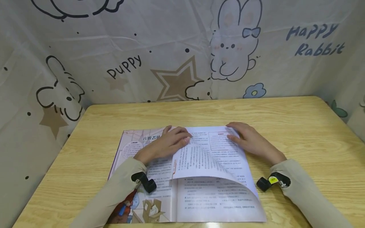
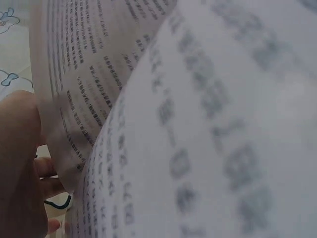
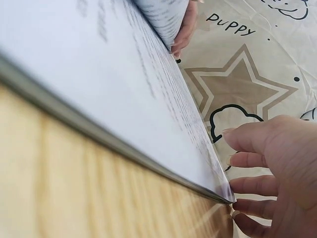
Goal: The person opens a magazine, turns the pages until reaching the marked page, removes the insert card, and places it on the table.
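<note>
An open magazine [image 1: 216, 209] with printed text lies on the table, its left page [image 1: 159, 186] carrying coloured pictures. One page [image 1: 196, 161] is lifted and curls over toward the left. At the top of that page my left hand [image 1: 168, 142] pinches its edge near the thumb tip. In the left wrist view the curled page [image 2: 208, 124] fills most of the picture, hiding the fingertips. My right hand [image 1: 253, 141] rests at the magazine's upper right corner. The right wrist view shows its fingers [image 3: 255, 184] extended and touching the corner's edge.
The wooden table [image 1: 299, 133] has a light grain. Behind and beside it hangs a pale cloth [image 1: 171, 34] printed with cartoon animals, stars and words. Each wrist wears a small black camera, such as the right one [image 1: 263, 183].
</note>
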A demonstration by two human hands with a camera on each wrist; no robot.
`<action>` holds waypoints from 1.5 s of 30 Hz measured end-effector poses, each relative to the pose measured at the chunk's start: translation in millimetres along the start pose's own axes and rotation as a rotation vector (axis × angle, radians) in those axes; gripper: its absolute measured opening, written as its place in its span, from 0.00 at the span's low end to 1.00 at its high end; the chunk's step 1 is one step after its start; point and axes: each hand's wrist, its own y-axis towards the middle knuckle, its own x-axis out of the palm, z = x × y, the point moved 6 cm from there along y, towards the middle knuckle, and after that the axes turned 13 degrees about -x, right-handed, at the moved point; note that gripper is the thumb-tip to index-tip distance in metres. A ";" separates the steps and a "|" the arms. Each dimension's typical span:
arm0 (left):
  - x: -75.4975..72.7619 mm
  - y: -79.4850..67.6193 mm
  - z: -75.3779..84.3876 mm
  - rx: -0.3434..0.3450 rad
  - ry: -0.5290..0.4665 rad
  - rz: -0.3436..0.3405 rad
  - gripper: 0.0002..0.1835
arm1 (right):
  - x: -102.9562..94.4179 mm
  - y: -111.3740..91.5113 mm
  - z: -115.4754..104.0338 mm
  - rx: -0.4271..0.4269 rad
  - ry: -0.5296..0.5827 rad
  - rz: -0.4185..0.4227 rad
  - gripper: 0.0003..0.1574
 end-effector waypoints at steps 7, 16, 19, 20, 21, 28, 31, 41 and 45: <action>-3.1 -8.4 1.5 0.020 0.055 -0.026 0.23 | -1.0 1.2 -1.8 0.003 0.003 -0.004 0.30; -2.7 -15.3 -2.4 0.018 0.088 -0.050 0.23 | 0.0 -0.3 -3.1 0.012 0.009 -0.018 0.31; -2.3 -16.7 -5.3 0.000 0.093 -0.057 0.23 | 0.5 0.3 -4.0 0.009 0.001 -0.021 0.31; -2.3 -17.1 -6.3 -0.004 0.095 -0.057 0.23 | 0.5 0.6 -4.4 0.007 -0.004 -0.023 0.31; -2.2 -17.4 -7.5 -0.011 0.100 -0.062 0.23 | 0.5 1.0 -4.8 0.005 -0.007 -0.024 0.31; -2.9 -20.2 -12.2 -0.010 0.110 -0.097 0.22 | 0.4 0.3 -3.8 0.000 -0.031 -0.029 0.31; -4.4 -21.1 -13.4 0.005 0.103 -0.096 0.19 | 0.7 -0.2 -2.7 0.000 -0.031 -0.028 0.31; -4.4 -21.8 -21.5 -0.044 0.093 -0.104 0.11 | 0.8 -0.5 -1.6 0.007 -0.026 -0.028 0.31; -5.6 -21.2 -22.4 -0.033 0.086 -0.102 0.11 | 1.0 -0.3 -1.3 0.003 -0.034 -0.030 0.31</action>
